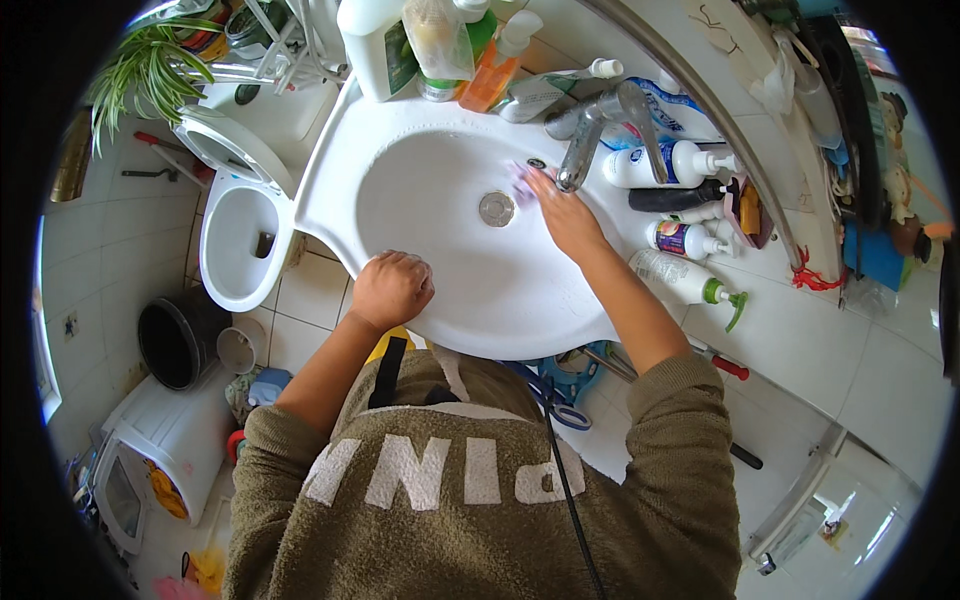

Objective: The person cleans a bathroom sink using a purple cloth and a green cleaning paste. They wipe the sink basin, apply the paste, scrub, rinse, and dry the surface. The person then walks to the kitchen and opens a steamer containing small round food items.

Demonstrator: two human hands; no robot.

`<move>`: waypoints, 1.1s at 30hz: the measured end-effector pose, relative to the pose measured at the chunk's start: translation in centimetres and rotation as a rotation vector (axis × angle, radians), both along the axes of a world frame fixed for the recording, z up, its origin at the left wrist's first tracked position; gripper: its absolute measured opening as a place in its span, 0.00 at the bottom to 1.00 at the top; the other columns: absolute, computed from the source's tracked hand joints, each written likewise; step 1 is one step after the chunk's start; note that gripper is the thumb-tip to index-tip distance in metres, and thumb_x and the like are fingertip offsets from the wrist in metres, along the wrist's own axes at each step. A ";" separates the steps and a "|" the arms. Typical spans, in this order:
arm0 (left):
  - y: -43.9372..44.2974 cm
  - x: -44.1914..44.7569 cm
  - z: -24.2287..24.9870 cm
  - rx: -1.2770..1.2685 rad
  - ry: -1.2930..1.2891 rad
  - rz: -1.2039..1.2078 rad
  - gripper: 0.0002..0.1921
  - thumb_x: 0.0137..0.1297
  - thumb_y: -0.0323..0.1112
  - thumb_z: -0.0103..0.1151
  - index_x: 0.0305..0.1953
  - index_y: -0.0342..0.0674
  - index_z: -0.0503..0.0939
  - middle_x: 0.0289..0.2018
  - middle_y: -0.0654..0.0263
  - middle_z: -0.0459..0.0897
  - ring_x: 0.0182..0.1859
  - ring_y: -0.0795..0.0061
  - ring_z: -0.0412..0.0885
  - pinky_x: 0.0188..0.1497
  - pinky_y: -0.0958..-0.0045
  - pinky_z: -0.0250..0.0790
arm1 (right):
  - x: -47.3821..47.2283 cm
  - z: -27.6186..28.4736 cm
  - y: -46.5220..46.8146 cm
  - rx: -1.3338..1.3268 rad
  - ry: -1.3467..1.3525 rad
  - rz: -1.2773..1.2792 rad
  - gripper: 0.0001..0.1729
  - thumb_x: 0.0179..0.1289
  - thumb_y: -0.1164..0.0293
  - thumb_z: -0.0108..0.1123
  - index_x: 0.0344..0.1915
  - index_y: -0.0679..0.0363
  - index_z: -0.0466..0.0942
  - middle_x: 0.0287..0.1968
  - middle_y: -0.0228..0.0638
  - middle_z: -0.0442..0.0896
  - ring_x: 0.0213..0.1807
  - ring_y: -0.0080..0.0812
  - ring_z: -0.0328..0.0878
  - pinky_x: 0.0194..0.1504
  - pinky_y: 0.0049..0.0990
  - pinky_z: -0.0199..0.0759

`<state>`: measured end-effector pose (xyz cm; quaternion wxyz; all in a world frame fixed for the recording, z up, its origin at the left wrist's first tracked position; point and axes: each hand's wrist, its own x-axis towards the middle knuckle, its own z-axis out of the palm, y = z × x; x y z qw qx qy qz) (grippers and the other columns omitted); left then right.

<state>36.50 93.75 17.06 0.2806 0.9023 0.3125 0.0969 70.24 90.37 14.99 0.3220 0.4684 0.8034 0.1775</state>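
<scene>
A white ceramic washbasin (480,292) lies before me. My right hand (556,206) is inside it with the fingers stretched towards the overflow hole, right of the round metal drain (496,208). Under its fingertips is a blurred, pale purple cloth (522,184), pressed to the basin wall. The chrome faucet (589,142) stands just above that hand, its spout close to the wrist and fingers. My left hand (394,289) is curled into a fist and rests at the near left rim; whether anything is inside it cannot be seen.
Pump bottles (675,277) and a black bottle (671,197) stand along the right rim. A large white jug (375,45) and an orange bottle (491,75) are at the back. To the left are a toilet (244,289) and a black bin (180,341). A curved metal rail (720,112) arches over the right side.
</scene>
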 end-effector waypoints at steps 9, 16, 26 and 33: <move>-0.1 -0.2 -0.2 0.021 -0.024 0.003 0.05 0.52 0.32 0.54 0.23 0.41 0.77 0.26 0.64 0.81 0.34 0.63 0.80 0.42 0.64 0.71 | -2.5 -0.5 -8.3 -0.319 0.190 -0.744 0.33 0.65 0.67 0.46 0.68 0.71 0.57 0.72 0.45 0.54 0.75 0.43 0.45 0.72 0.43 0.38; -0.2 -0.2 -0.5 0.039 -0.078 0.032 0.05 0.52 0.34 0.54 0.24 0.41 0.77 0.26 0.64 0.80 0.34 0.63 0.79 0.42 0.65 0.71 | -3.6 -3.0 0.5 -0.108 -0.208 -0.030 0.32 0.68 0.62 0.40 0.69 0.62 0.58 0.75 0.35 0.51 0.77 0.37 0.37 0.74 0.44 0.25; -0.1 -0.5 -0.4 0.019 -0.039 0.019 0.05 0.52 0.34 0.55 0.25 0.40 0.77 0.26 0.63 0.80 0.35 0.62 0.80 0.43 0.64 0.71 | -2.6 -1.7 -6.5 -0.191 -0.076 -0.460 0.32 0.67 0.65 0.39 0.67 0.72 0.56 0.74 0.45 0.51 0.77 0.40 0.40 0.74 0.47 0.23; 0.1 -0.6 -0.2 0.007 -0.003 0.025 0.04 0.50 0.32 0.56 0.25 0.39 0.78 0.26 0.63 0.80 0.34 0.61 0.80 0.42 0.63 0.72 | -5.3 -1.2 2.6 -0.120 -0.240 0.134 0.31 0.68 0.65 0.38 0.69 0.65 0.56 0.74 0.38 0.54 0.77 0.39 0.39 0.75 0.45 0.26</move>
